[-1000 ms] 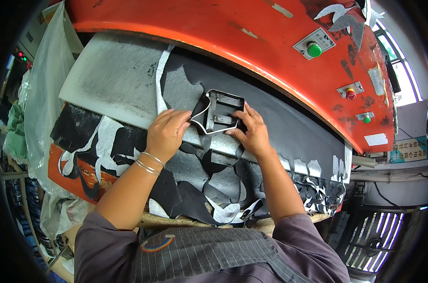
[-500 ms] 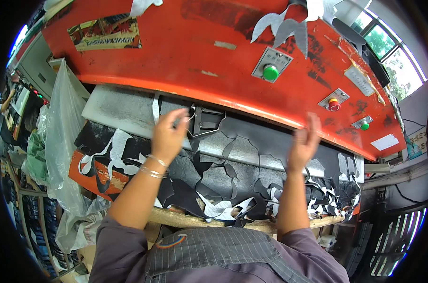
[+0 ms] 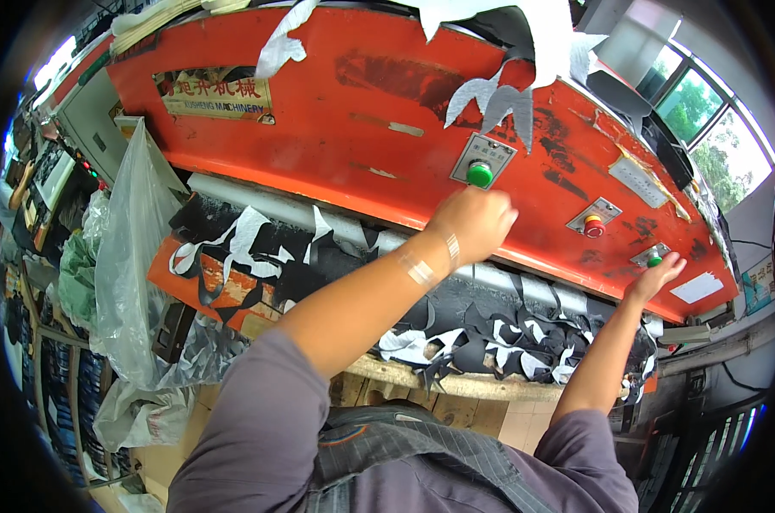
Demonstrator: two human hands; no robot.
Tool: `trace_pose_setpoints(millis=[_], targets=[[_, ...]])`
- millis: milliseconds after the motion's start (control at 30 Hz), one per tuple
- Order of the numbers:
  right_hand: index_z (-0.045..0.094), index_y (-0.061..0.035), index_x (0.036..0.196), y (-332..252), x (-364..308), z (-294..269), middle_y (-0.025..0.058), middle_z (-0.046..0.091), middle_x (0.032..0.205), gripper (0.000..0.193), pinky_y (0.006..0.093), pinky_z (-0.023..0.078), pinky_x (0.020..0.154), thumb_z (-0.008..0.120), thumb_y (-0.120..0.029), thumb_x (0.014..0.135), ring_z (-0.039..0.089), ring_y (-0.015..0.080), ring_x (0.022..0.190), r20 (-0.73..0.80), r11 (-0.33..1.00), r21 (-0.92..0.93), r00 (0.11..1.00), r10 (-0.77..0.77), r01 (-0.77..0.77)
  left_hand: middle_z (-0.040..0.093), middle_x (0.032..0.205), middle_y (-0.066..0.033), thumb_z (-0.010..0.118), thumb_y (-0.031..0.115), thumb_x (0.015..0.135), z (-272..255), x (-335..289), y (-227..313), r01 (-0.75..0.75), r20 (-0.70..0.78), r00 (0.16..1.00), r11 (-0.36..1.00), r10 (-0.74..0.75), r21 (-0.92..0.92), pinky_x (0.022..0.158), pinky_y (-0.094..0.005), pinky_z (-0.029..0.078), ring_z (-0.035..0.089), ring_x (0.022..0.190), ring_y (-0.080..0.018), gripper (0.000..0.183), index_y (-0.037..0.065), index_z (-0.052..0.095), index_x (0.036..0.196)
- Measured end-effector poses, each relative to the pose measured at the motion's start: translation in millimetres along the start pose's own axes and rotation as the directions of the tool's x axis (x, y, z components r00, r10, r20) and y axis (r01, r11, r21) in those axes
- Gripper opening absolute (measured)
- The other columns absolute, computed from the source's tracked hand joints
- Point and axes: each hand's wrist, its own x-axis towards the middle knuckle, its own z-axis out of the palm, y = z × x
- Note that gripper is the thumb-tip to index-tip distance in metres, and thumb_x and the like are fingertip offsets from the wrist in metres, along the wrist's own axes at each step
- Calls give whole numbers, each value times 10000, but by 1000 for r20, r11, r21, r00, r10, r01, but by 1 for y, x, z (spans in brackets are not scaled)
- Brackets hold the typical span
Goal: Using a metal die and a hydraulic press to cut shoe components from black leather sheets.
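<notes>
The left hand (image 3: 473, 221), its grip unclear, and the right hand (image 3: 661, 274), fingers extended, should evenly press the green buttons (image 3: 480, 174) beside them

Shirt (image 3: 255, 415): muted purple-grey, short sleeves (image 3: 580, 449). Apron (image 3: 430, 449): dark grey, pale pinstripes, rainbow motif (image 3: 344, 435). Left wrist (image 3: 439, 256): slim shiny bangles (image 3: 419, 271), blurred.

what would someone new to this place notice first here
The huge orange-red machine front spanning the upper half of the view. Against it, the left hand is curled just below a large green button, and the right hand is at a smaller green button farther right. Below lie tangled black and white scraps.
</notes>
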Motion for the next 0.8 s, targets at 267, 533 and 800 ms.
trace_pose_setpoints(millis=[267,533,800], targets=[[617,-41,1140,-126,-274,-88,148,631,990,641,436,463,850,808,-432,669,586,343,967,964,920,23,-252,83,391,641,799,-106,574,307,890,-46,-245,-18,188,289,922,950,-258,250,720,-436,500,615,797,-312,261,86,650,774],[647,-63,987,-127,-332,-87,104,643,888,480,368,514,754,825,-278,595,619,283,864,988,783,-84,-52,147,616,570,760,-109,626,235,814,-32,-263,-20,154,71,980,929,-188,336,723,-409,455,554,803,-297,204,57,636,715],[657,-88,1073,-121,-269,-10,148,672,1040,506,430,524,767,757,-433,716,651,325,946,677,879,-165,-596,431,448,628,786,-123,672,348,796,-60,-217,-29,157,404,876,947,-265,281,693,-392,498,608,760,-300,295,56,713,812]])
